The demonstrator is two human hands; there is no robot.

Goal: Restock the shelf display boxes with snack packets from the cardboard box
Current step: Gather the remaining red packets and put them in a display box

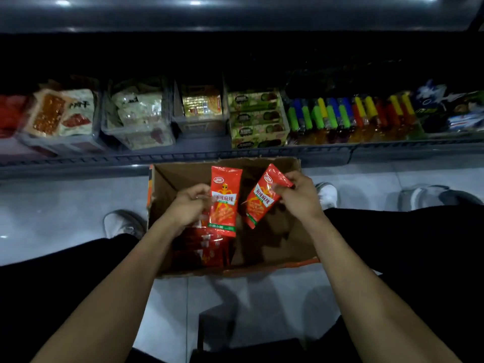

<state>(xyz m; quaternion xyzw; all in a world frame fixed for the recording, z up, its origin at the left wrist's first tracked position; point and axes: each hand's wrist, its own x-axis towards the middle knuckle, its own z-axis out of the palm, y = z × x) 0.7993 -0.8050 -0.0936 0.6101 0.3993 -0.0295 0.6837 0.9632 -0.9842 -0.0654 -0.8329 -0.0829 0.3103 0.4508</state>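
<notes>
Your left hand [189,205] pinches one red snack packet [223,201] upright; your right hand [298,199] pinches a second, tilted packet [262,197], both above the open cardboard box [275,239] on the floor, w/ more packets [207,250] inside, shelf display boxes [136,119] beyond

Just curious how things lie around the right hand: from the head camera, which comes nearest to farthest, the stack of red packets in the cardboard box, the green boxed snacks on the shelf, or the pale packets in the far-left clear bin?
From the right hand:
1. Stack of red packets, lower left, inside the cardboard box.
2. Green boxed snacks, on the shelf ahead.
3. Pale packets in the far-left clear bin.
</notes>
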